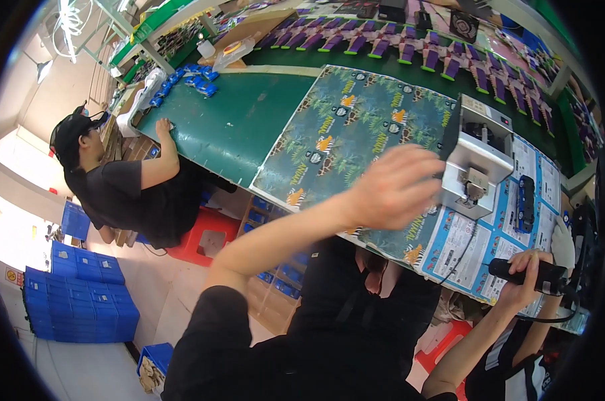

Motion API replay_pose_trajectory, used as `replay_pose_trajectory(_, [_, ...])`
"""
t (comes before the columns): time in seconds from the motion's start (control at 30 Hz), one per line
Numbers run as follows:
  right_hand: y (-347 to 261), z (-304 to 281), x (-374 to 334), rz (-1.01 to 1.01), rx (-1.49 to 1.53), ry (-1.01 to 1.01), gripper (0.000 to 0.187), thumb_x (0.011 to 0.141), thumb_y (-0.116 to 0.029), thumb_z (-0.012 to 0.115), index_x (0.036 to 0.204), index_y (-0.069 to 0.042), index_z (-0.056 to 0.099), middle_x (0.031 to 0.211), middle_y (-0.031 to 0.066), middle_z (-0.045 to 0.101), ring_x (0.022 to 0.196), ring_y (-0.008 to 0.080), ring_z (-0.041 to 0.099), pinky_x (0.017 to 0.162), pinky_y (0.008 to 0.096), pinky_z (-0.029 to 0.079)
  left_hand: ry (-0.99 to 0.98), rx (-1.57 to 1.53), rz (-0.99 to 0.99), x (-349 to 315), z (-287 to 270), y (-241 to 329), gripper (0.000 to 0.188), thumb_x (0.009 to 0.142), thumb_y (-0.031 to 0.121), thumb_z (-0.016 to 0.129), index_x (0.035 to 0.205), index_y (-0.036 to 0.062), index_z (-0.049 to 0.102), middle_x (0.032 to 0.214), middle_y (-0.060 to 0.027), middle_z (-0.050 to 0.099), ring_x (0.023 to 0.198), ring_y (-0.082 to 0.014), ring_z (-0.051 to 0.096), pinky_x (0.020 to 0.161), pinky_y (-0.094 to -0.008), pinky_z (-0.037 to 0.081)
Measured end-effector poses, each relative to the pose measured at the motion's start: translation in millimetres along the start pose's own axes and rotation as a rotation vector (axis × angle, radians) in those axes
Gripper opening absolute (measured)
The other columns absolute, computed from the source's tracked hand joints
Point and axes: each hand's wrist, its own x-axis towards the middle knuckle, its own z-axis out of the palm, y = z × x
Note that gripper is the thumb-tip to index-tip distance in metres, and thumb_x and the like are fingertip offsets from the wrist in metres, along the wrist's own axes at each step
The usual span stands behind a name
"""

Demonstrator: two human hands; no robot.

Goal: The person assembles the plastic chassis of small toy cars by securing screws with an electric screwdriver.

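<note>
My left hand [399, 190] reaches over the patterned board [356, 144], its slightly blurred fingers stretched out and apart. Nothing shows in it. Just beyond its fingertips stands a silver metal fixture [473, 157] with a small metal block [476, 184] in its lower part. My right hand [524, 279] is closed around a black cylindrical hand tool [546, 275] with a black cord, near the table's front edge. Between the fixture and the right end of the table lies a dark toy vehicle body [526, 204] on blue-and-white printed sheets [459, 247].
On the left, a person in black [125, 180] rests a hand on the green table [235, 100], near several blue toy cars [199, 80]. Purple-and-green parts [376, 43] line a belt behind. Another person's gloved hand [563, 244] is at right. Blue crates [78, 304] stand on the floor.
</note>
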Motion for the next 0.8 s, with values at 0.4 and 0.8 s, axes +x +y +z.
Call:
replay_pose_trajectory(0.4, [-56,-16,-22,0.106,0.205,0.056,0.025,0.076,-0.007,0.074,0.085,0.000,0.052,0.065,0.0094,0.058,0.053,0.0136,0.054,0.052,0.0274,0.046,-0.969,0.128,-0.009,186,217,3,0.055,0.074,0.051,0.078,0.095,0.0002,0.072,0.097,-0.0185,0.070,0.095,-0.0328,0.066,0.082,-0.0441,0.053])
replay_pose_trajectory(0.8, [-60,-38,-21,0.122,0.102,-0.003,0.028,0.073,-0.007,0.080,0.086,-0.002,0.056,0.068,0.0068,0.061,0.059,0.0095,0.054,0.058,0.0229,0.044,-1.005,-0.211,-0.493,182,287,3,0.078,0.051,0.051,0.091,0.095,-0.0080,0.068,0.096,-0.0208,0.070,0.087,-0.0281,0.068,0.076,-0.0350,0.054])
